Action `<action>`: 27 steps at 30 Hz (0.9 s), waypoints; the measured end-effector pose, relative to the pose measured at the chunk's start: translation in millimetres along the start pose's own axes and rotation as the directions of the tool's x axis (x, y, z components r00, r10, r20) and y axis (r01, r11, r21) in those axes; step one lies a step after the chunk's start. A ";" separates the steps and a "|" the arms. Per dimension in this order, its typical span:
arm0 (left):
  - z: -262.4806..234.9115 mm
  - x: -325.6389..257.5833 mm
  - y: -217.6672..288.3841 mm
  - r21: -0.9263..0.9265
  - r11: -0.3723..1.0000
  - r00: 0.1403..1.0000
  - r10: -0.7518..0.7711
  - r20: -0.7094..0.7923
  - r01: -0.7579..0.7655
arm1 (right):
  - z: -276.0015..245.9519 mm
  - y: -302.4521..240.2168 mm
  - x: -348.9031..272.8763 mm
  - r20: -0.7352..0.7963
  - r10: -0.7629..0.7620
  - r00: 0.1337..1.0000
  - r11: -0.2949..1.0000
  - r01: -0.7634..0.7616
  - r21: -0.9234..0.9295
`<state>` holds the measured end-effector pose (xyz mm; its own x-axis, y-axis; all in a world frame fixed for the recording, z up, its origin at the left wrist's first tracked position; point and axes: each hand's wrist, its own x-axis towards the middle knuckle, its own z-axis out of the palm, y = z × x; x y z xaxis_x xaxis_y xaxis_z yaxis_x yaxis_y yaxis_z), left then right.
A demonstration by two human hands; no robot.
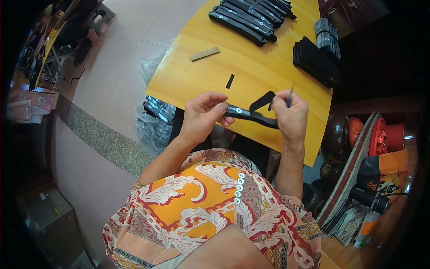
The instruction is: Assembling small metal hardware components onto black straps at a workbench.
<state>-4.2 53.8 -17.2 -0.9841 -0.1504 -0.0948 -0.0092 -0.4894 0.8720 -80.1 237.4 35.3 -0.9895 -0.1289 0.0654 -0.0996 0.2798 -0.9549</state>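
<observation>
A black strap [244, 112] with white printing along it is stretched between my two hands above the near part of the table. My left hand [204, 114] pinches its left end between thumb and fingers. The fingers of my right hand [291, 112] are closed at its other end. Beside that hand a flap of the strap [262, 102] folds up and back to the left. A thin pointed thing [292, 88] sticks up out of my right fist; its kind cannot be made out. Beyond my hands, a short black strip [230, 81] lies on the table.
The yellow table [179, 74] also bears a flat tan strip [204, 54], stacked black straps [244, 27], a black pile [313, 62] and a banded grey bundle [327, 33]. A clear plastic bag [152, 125] hangs by its left edge. A cluttered shelf [349, 175] stands right.
</observation>
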 end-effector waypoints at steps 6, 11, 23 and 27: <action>2.5 0.6 -1.7 0.124 0.984 0.991 -0.133 0.029 0.129 | 11.8 -1.5 -5.4 0.322 -0.014 0.947 0.998 0.033 -0.054; 6.2 -0.5 -4.4 0.240 0.970 0.996 0.008 0.090 -0.030 | 19.9 -21.1 -8.5 0.510 -0.017 0.860 0.934 0.196 -0.299; -10.0 0.8 6.1 0.138 0.989 0.999 -0.052 -0.013 0.054 | -33.5 6.8 31.5 -0.344 0.052 0.937 0.999 -0.049 0.018; -31.6 2.8 7.5 0.080 0.992 0.994 -0.097 -0.052 0.101 | -147.1 48.3 49.2 -0.534 0.194 0.823 0.953 -0.029 0.302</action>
<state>-1.4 22.6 -26.1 -0.9680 -0.1466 -0.2036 -0.1227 -0.4316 0.8937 -149.0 384.5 35.0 -0.8897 0.4560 0.0230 -0.0343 -0.0166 -0.9993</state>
